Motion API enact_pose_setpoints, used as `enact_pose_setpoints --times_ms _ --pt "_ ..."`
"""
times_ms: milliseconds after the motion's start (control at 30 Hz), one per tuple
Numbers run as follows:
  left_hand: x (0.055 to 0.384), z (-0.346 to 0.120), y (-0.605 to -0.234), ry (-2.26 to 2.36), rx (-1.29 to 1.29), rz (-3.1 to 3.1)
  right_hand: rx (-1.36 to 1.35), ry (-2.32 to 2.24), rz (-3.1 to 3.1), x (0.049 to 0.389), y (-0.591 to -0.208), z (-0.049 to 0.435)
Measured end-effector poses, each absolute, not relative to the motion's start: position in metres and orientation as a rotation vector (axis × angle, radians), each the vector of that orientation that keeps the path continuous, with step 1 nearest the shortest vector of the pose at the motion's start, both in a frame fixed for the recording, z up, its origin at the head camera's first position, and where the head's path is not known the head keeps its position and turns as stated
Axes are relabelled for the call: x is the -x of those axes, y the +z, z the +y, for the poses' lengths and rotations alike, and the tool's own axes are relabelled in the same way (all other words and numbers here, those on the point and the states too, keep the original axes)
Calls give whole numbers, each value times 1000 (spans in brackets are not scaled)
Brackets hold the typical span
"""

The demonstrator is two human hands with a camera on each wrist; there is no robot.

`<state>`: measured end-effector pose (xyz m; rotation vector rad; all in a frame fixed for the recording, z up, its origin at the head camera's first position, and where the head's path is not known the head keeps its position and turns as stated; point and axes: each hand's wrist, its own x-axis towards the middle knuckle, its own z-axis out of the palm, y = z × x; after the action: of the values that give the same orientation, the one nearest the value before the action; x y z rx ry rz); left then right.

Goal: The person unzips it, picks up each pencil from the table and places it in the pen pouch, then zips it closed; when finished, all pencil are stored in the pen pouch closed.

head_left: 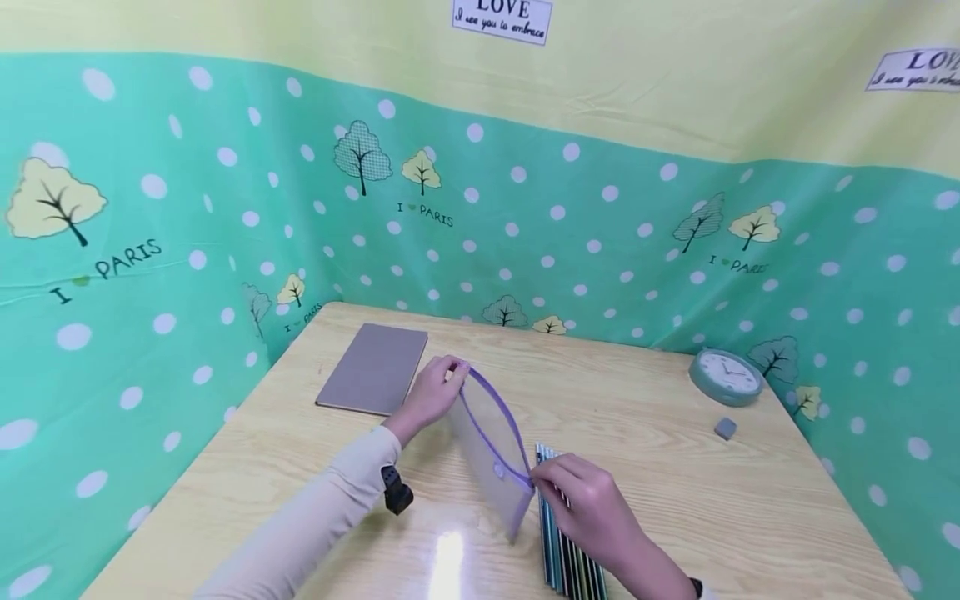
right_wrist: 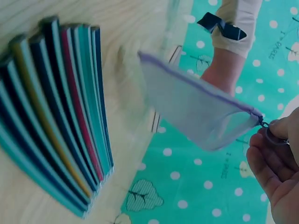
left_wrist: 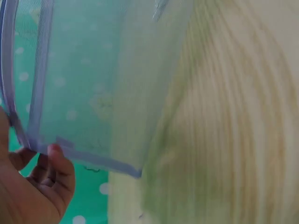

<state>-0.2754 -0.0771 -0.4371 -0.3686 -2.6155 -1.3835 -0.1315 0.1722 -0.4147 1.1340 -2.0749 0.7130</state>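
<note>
Wood table (head_left: 630, 408), pouch (head_left: 482, 467) strung between both hands: left hand (head_left: 432, 396) pinches a corner (left_wrist: 32, 141), right hand (head_left: 588, 508) the zip ring (right_wrist: 269, 137). Spread them gently so its mouth (head_left: 497, 399) gapes.

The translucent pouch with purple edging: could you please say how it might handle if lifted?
The translucent, purple-edged pouch is probably light, since its thin walls let dotted green cloth show through. It seems flexible, as its mouth bows open between the left hand and right hand.
</note>
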Motion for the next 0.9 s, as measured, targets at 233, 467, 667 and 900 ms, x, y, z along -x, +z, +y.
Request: enact_pose_setpoints --times_ms 233,467,667,900 --pt "265 -68 -449 -1744 241 -2591 -1168 690 -2052 132 -421 151" --pt "246 -65 -457 -2135 210 -2652 -1093 753 -2059 131 -434 129" --pt "244 -63 -445 -2108 174 -2699 -1075 903 -2078 132 -444 121" --pt "261 -75 -431 -2084 236 -2786 -718 1188 -2422 143 -441 165"
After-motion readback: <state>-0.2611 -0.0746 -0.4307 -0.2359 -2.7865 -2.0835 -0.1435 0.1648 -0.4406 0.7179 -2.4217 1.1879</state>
